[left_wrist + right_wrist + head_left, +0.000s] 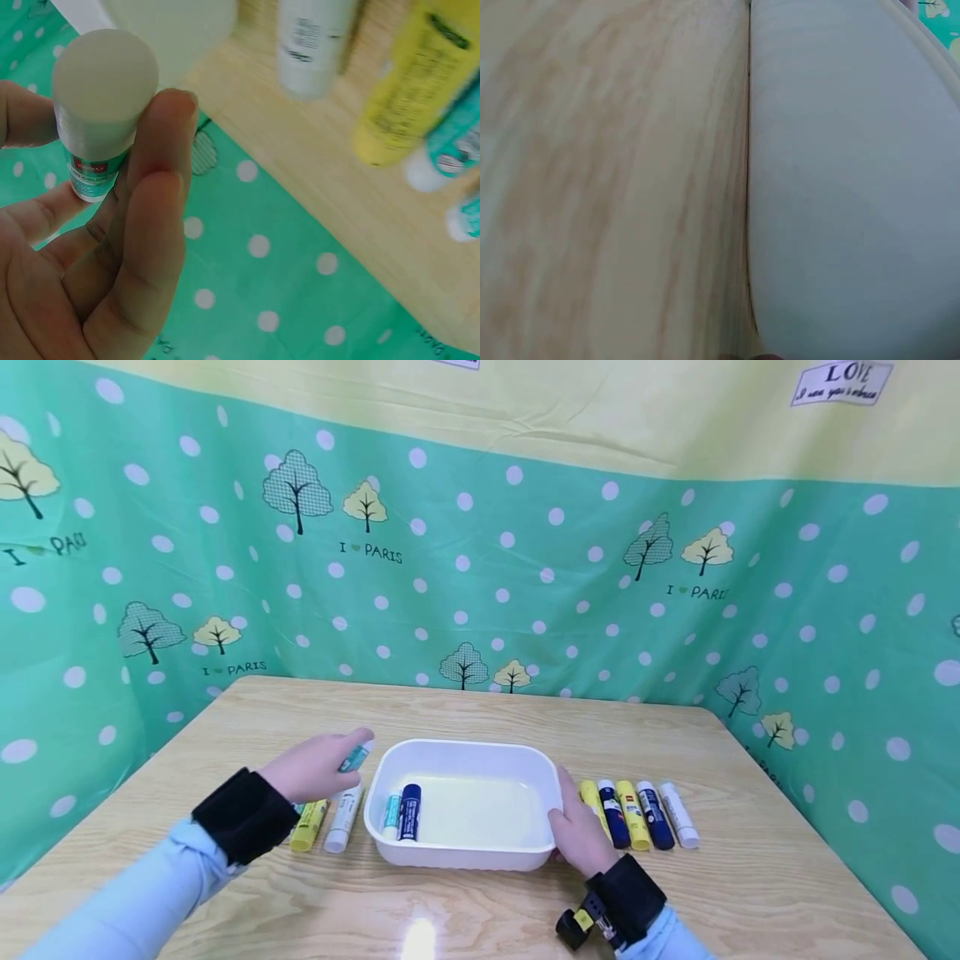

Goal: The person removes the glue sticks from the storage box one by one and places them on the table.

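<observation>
My left hand (pixel 318 766) pinches a teal-and-white glue stick (pixel 97 112) between thumb and fingers, lifted just left of the white plastic basin (pixel 465 857). In the left wrist view its white end faces the camera. Inside the basin, at its left end, a teal-and-white glue stick (pixel 392 817) and a dark blue one (pixel 409 812) lie side by side. The right hand (pixel 581 827) grips the basin's right wall, thumb at the rim; some of its fingers are hidden. In the right wrist view, the basin's outer wall (pixel 847 180) fills the right half.
Left of the basin lie a white glue stick (pixel 343 818), a yellow one (pixel 308 825) and teal ones (pixel 457 142), partly under the left arm. To its right, several yellow, blue and white glue sticks (pixel 633 814) form a row on the wooden table (pixel 480 706). A patterned cloth hangs behind.
</observation>
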The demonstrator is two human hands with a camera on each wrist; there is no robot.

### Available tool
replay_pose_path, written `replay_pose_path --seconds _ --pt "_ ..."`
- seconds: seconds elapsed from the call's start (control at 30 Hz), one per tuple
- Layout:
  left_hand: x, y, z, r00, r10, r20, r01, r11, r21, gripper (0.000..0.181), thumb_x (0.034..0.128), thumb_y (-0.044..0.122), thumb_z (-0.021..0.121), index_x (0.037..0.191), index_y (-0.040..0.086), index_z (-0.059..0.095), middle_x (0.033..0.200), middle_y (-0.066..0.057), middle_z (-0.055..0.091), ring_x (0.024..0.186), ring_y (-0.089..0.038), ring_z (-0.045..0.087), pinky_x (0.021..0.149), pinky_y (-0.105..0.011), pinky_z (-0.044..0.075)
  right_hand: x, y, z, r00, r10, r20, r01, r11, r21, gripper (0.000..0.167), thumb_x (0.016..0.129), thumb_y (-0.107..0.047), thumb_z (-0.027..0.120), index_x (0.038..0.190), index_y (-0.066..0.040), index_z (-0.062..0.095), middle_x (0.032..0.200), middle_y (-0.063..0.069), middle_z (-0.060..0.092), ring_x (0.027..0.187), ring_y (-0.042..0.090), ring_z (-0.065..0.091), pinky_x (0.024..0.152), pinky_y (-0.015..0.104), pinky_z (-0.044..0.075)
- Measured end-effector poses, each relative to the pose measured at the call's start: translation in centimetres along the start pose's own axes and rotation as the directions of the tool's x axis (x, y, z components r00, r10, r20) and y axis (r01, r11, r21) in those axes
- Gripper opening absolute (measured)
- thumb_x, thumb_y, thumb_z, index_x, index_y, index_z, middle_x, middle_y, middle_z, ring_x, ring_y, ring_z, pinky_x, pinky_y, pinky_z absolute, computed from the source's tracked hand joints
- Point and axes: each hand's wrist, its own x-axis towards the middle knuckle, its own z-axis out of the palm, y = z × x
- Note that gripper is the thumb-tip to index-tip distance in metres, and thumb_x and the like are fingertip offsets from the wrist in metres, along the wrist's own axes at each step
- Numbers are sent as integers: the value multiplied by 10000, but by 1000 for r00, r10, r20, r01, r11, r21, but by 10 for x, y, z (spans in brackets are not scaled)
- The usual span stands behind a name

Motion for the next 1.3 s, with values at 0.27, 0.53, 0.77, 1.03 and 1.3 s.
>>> replay_pose_path --seconds 0.27,0.53,0.77,1.03,1.3 --pt "-21 -37 4 994 -106 9 106 994 -22 563 773 145 538 1266 -39 340 1195 -267 457 1004 -339 516 803 -454 421 1 1 1 1000 -1 19 1 1000 11 603 851 -86 339 1389 -149 75 1177 237 464 469 190 477 415 320 407" --pt "-32 -84 16 969 -239 63 245 962 -122 581 785 143 533 1267 -54 274 983 -254 512 518 -133 471 437 -266 394 2 3 -1 1000 1 7 -1 1000 3 619 836 -85 345 1390 -161 80 1181 239 466 463 178 493 410 319 415" --pt "-38 -106 20 954 -292 69 299 945 -134 552 788 132 519 1236 -84 280 637 -58 440 473 -131 450 435 -273 392 1 3 -2 1000 17 14 -17 1000 17 622 839 -90 339 1391 -183 67 1214 223 446 479 178 494 424 321 416" --pt "-40 -112 22 952 -298 68 302 951 -59 506 776 108 529 1188 -123 348 768 -138 539 567 -152 473 467 -263 376 1 1 -1 1000 10 13 -11 1000 15 620 837 -85 344 1390 -161 75 1191 237 458 471 178 492 416 320 417" --pt "-38 -113 25 937 -332 112 337 941 -20 519 777 129 533 1186 -140 359 1025 -327 500 703 -241 524 589 -346 427 0 1 0 1000 6 16 -6 1000 25 616 841 -82 345 1389 -176 81 1175 233 471 474 181 494 417 322 414"
